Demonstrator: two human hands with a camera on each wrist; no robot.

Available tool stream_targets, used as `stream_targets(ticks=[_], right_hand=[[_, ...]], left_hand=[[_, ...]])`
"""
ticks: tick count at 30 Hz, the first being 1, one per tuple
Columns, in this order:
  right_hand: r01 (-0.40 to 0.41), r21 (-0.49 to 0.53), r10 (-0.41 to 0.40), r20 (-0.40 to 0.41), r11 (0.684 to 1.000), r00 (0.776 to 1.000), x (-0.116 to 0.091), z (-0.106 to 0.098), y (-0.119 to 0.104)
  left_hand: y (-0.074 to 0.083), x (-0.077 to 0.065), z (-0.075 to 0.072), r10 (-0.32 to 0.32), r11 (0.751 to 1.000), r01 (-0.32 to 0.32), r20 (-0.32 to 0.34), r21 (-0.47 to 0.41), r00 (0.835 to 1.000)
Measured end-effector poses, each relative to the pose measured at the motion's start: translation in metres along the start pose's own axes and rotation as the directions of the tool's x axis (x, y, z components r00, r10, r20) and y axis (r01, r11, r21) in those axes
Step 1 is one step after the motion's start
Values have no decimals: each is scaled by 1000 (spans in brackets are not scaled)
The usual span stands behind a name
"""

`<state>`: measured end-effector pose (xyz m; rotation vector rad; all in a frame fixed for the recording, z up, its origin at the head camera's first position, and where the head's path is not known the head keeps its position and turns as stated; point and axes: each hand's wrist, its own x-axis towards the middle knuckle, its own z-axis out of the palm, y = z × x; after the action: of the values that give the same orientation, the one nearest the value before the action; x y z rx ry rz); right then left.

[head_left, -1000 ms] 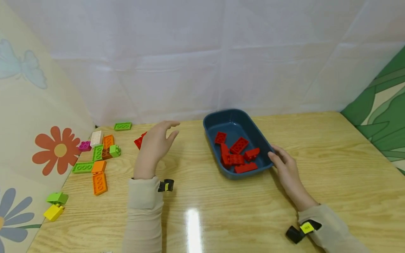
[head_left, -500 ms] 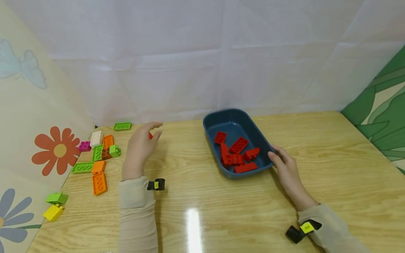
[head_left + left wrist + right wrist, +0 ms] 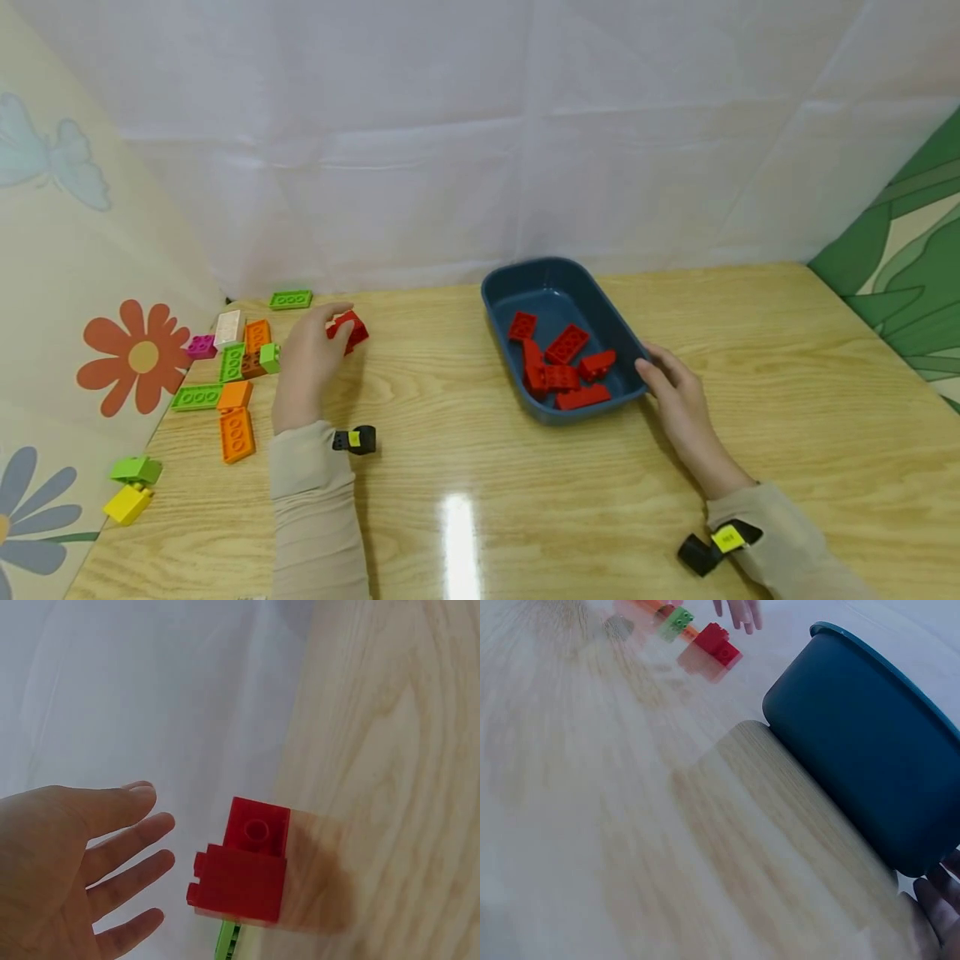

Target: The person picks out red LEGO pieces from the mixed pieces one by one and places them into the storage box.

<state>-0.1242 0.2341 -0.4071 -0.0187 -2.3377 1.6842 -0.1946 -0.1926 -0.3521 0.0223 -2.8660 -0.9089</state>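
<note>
My left hand (image 3: 312, 358) hovers beside two red toy bricks (image 3: 353, 332) at the back left of the table. In the left wrist view its fingers (image 3: 131, 891) are spread and relaxed, with a gap between them and the red bricks (image 3: 241, 883). Nothing lies in that hand. On the right, my right hand (image 3: 678, 400) grips the near right corner of a dark blue plastic tub (image 3: 615, 321), thumb on the rim and fingers outside the wall. Several red bricks (image 3: 566, 344) lie loose inside the tub.
Several green, orange, white and magenta bricks cluster at the left, among them an orange brick (image 3: 237, 435). A yellow brick (image 3: 127, 503) and a light green brick (image 3: 137, 469) lie nearer the left edge. A white cloth (image 3: 420, 150) hangs behind the wooden table (image 3: 540, 508).
My left hand has moved left across the red bricks, uncovering them on its right side. The right hand and the tub have stayed in place.
</note>
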Motion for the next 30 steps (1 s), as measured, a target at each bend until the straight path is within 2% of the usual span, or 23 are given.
stream_targets(ticks=[7, 12, 18, 24, 30], right_hand=[[-1, -7, 1, 5, 1000, 1000, 0, 0, 0], [4, -3, -3, 3, 1000, 1000, 0, 0, 0], [0, -26, 0, -2, 1000, 1000, 1, 0, 0], [-6, -30, 6, 5, 1000, 1000, 1, -1, 0], [-20, -28, 19, -12, 999, 1000, 0, 0, -1]], left_hand=[[-7, -2, -1, -66, 997, 68, -71, 24, 995], [-8, -2, 2, -120, 991, 123, -55, 56, 991], [-7, -1, 8, -225, 973, 228, -77, 44, 971], [-5, -1, 9, -285, 957, 286, -28, 47, 958], [-10, 1, 14, -287, 958, 287, 1, -6, 958]])
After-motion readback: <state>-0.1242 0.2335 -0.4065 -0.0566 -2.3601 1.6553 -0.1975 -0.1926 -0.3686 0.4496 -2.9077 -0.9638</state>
